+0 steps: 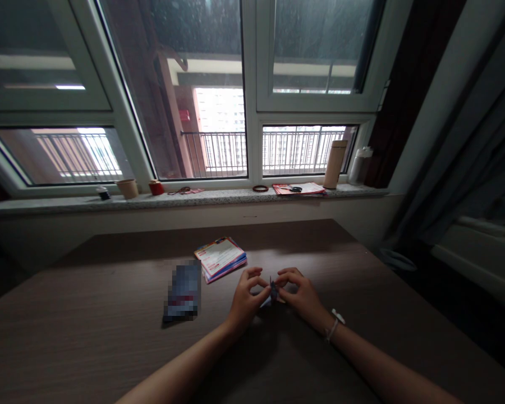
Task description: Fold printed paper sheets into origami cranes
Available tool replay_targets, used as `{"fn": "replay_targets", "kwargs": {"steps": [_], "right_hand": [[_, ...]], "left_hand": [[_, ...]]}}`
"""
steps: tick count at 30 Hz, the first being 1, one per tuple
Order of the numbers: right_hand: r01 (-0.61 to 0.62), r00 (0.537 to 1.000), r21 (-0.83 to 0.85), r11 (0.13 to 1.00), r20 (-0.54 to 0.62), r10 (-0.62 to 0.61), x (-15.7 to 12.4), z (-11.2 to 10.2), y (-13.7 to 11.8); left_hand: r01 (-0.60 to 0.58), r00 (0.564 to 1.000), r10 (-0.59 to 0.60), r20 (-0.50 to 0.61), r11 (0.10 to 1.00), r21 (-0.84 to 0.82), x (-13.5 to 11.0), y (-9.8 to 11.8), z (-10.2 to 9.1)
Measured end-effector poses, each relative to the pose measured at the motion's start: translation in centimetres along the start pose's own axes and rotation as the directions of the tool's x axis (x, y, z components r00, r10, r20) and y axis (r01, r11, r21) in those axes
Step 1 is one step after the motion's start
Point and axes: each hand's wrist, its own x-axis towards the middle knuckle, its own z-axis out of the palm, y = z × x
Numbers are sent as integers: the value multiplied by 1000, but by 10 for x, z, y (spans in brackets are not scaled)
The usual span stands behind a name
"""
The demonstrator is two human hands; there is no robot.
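Folded paper (273, 292) sits between the left hand (249, 298) and right hand (302, 296), both pinching it; some folds look made, shaping seems unfinished, remaining folds unclear. Stacked sheets (221, 258) lie flat beyond the left hand.

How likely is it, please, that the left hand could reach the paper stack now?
Probably yes: the paper stack lies close to the left hand with nothing between, though that hand pinches a small dark piece.
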Motion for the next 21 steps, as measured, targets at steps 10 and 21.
{"fn": "replay_targets", "kwargs": {"steps": [10, 21], "right_hand": [[11, 999, -21, 1000, -43, -12, -1, 2, -3], [20, 1000, -15, 1000, -2, -20, -1, 0, -1]], "left_hand": [[73, 997, -71, 29, 993, -89, 2, -6, -1], [96, 995, -92, 41, 989, -113, 4, -4, -1]]}}
